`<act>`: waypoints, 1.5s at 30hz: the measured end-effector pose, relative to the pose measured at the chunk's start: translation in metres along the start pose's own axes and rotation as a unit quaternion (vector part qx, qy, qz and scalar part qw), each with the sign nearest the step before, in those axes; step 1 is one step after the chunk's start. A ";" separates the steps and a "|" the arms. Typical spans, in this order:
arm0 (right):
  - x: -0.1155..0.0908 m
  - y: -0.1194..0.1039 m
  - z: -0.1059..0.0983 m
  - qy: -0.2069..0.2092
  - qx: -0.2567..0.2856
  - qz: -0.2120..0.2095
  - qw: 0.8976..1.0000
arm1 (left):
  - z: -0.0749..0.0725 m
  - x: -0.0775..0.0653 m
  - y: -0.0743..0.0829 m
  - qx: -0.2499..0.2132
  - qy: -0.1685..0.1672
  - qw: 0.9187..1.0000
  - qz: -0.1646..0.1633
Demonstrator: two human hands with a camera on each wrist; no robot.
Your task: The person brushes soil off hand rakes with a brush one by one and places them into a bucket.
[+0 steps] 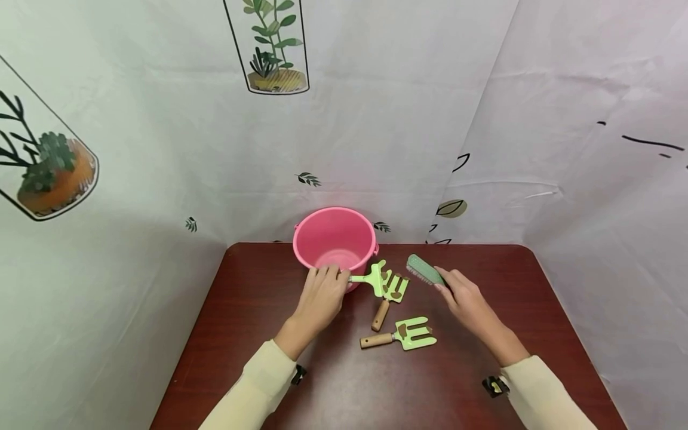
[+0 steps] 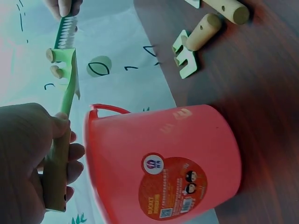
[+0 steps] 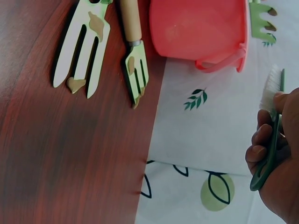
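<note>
My left hand (image 1: 318,301) grips the wooden handle (image 2: 57,175) of a small hand rake with a light green head (image 1: 373,279). In the left wrist view, brown lumps sit on its tines, and the tool is up beside the rim of a pink bucket (image 2: 126,140). My right hand (image 1: 469,298) holds a green scrubbing brush (image 1: 424,269) with pale bristles (image 3: 269,88) by its handle. In the head view its bristles face the rake across a short gap; in the left wrist view they overlap the rake's tips.
Two light green garden forks with wooden handles and brown patches lie on the dark red table (image 1: 344,394): one nearer fork (image 1: 412,334) and one farther fork (image 1: 396,289) by the bucket. Pale cloth walls (image 1: 376,137) with plant prints stand around the table.
</note>
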State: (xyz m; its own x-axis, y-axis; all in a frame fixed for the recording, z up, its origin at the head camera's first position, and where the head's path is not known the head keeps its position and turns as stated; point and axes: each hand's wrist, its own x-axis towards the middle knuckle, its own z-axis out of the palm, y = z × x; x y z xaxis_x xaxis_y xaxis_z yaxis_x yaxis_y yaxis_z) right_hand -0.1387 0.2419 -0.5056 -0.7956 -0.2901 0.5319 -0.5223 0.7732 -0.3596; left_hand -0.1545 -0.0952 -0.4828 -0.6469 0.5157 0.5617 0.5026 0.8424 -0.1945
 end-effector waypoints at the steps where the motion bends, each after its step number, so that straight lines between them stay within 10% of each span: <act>1: 0.001 -0.001 0.000 -0.001 0.001 -0.001 1.000 | 0.000 0.002 0.001 0.003 0.001 1.000 0.001; 45: 0.022 -0.020 0.001 -0.006 0.025 -0.037 0.999 | 0.006 0.046 0.017 0.079 -0.039 0.996 0.003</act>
State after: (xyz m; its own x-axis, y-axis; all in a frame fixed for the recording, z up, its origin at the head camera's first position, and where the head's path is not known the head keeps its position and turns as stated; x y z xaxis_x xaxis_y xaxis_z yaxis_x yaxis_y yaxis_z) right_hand -0.1461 0.2197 -0.4882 -0.7572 -0.3532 0.5494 -0.5948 0.7204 -0.3567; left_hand -0.1796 -0.0557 -0.4652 -0.6907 0.5256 0.4967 0.4133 0.8505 -0.3253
